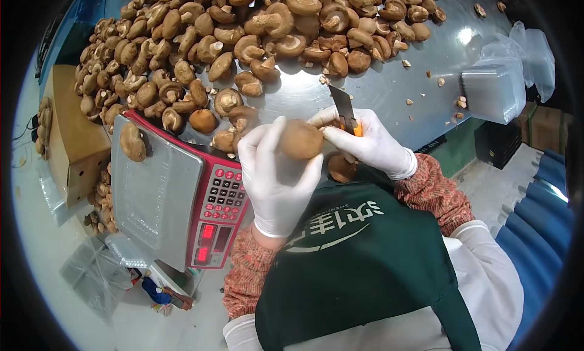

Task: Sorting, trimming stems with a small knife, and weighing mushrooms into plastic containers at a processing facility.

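My left hand (273, 177), in a white glove, holds a brown shiitake mushroom (301, 139) by its cap between thumb and fingers. A snap-off utility knife (343, 108) is gripped in my gloved right hand (369, 141), its dark blade pointing up and away from me. The right fingertips are at the right edge of the held mushroom. Just below that hand shows another shiitake mushroom (342, 168); whether the fingers hold it, I cannot tell. A large heap of shiitake mushrooms (273, 22) covers the far side of the metal table (383, 93).
A red digital scale (157, 191) with a metal pan stands at left, with one mushroom (133, 142) on the pan. Stacked clear plastic trays (495, 84) are at the table's right edge. Stem trimmings (440, 82) lie scattered. A cardboard box (77, 132) is beyond the scale.
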